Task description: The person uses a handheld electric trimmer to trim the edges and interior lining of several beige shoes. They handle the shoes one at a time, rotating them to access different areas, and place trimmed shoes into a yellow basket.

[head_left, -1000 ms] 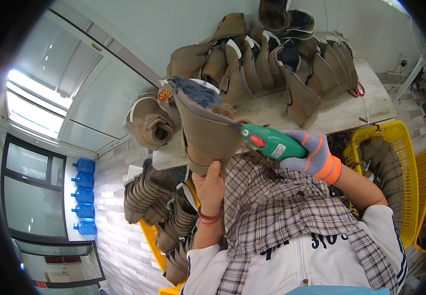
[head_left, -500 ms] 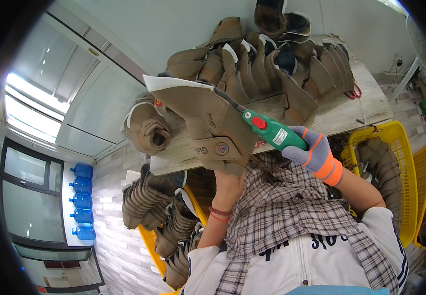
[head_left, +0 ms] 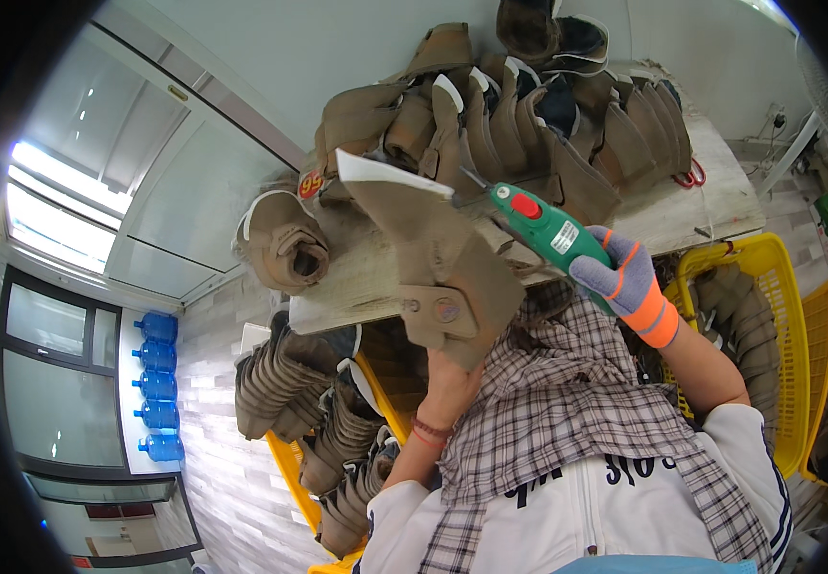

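My left hand (head_left: 452, 387), bare with red bands at the wrist, grips a brown boot upper (head_left: 416, 251) from below; its fingers are hidden behind the leather. The upper has a white-lined edge and a strap with a round emblem. In a grey and orange glove, my right hand (head_left: 624, 282) is wrapped round a green handheld tool (head_left: 548, 232) with a red switch and thin metal tip. That tip points up and left, just right of the upper's edge and apart from it.
Many brown uppers (head_left: 490, 129) crowd the worktable (head_left: 720, 196), with one upper (head_left: 285, 244) at its left end. Red-handled scissors (head_left: 691, 174) lie at the right. Yellow baskets (head_left: 796, 354) of uppers stand on both sides. Blue water bottles (head_left: 157, 387) line the left wall.
The boot upper has shifted right and slightly down, turning a little. My right hand has drawn the green tool right and down, so its tip has come away from the upper's edge.
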Demonstrator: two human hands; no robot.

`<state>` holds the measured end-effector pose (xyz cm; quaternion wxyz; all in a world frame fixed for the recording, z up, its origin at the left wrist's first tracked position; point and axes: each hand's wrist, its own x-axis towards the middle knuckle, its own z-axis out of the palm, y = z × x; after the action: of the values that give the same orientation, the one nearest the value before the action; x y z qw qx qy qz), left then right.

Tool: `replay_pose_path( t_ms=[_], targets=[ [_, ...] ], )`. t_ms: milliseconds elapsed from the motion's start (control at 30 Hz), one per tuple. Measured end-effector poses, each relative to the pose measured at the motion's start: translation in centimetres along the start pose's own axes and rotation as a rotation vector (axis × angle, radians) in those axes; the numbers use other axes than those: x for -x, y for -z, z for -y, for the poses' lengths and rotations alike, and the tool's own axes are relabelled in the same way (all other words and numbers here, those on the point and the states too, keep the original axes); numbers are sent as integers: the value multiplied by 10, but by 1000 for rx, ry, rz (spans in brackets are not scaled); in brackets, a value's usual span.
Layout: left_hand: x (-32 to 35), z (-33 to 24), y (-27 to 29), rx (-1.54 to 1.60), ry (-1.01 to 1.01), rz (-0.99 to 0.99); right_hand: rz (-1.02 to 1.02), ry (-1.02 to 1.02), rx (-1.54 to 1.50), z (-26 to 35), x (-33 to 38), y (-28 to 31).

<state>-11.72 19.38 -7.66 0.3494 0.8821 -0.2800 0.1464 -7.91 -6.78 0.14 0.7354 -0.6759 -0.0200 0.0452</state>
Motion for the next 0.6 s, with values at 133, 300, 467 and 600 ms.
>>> replay_pose_path(
  t_ms=[133, 300, 467, 600],
  targets=[
    [16, -5, 21, -248, 181, -214, -108, 54, 104, -14, 4, 22],
    [-2, 45, 30, -549, 401, 168, -173, -49, 228, -30, 9, 40],
    [-34, 90, 11, -643, 344, -126, -210, -42, 320, -37, 21, 42],
    [-59, 74, -4, -396, 236, -411, -311, -87, 253, -44, 28, 59]
  ],
)
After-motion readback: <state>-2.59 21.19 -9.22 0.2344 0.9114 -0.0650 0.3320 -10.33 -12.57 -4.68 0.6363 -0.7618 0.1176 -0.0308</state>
